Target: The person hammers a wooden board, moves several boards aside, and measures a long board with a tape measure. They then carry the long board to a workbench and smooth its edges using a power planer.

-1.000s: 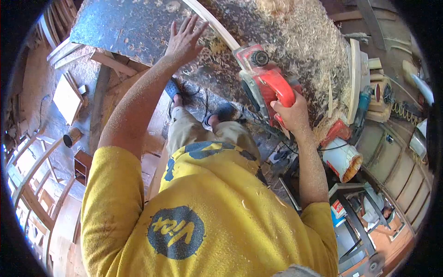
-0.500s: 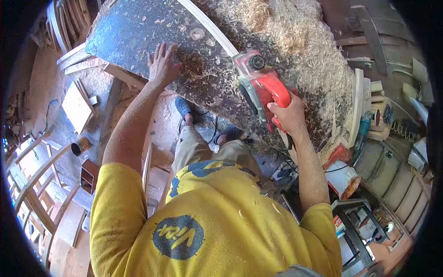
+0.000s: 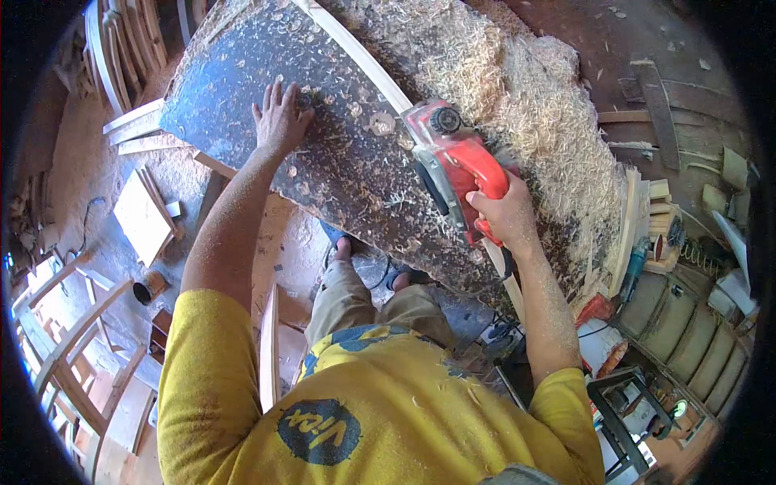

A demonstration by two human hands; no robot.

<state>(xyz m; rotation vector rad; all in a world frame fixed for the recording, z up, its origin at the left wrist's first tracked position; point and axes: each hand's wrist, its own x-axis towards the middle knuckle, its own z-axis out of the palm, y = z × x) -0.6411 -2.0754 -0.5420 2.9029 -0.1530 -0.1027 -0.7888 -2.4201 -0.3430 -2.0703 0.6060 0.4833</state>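
My right hand (image 3: 505,212) is wrapped round the rear handle of a red electric planer (image 3: 461,166). Beneath the planer runs a long, pale, curved wood strip (image 3: 364,61); it shows ahead of the tool and again behind it, below my wrist. My left hand (image 3: 280,121) lies on the dark tabletop (image 3: 234,97) with its fingers spread, to the left of the strip and apart from it. The planer's sole and the part of the strip under it are hidden.
Wood shavings (image 3: 525,105) are heaped to the right of the strip. Boards (image 3: 630,234) and a blue-green power tool (image 3: 634,267) stand beyond the table's right edge. A white bucket (image 3: 602,347) sits below them. Curved wooden pieces (image 3: 121,48) lean at the upper left.
The view has shifted, showing more of the table. The planer remains on the strip, with slightly more of the strip visible behind it. My left hand stays spread on the tabletop.
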